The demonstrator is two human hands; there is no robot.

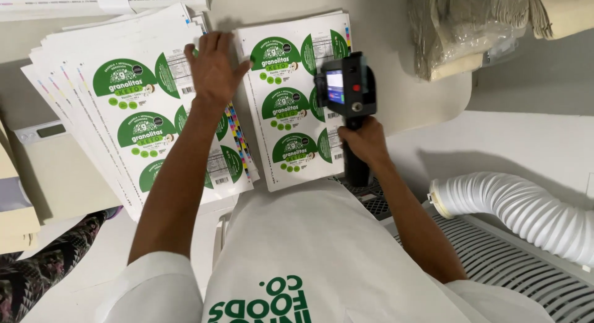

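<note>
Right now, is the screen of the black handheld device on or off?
On: the screen of the handheld device in the right hand glows blue-white.

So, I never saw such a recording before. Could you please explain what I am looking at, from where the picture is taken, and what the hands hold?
There is no machine here, only a person at work. The single picture comes from a camera worn on the person's head, looking down at both arms. On the pale table lie two lots of printed label sheets with green round labels: a fanned stack on the left and a neat stack in the middle. The left hand lies flat across the gap, touching both stacks. The right hand grips the handle of a black handheld device with a small screen, held over the neat stack's right edge. A white ribbed hose lies at the right.
</note>
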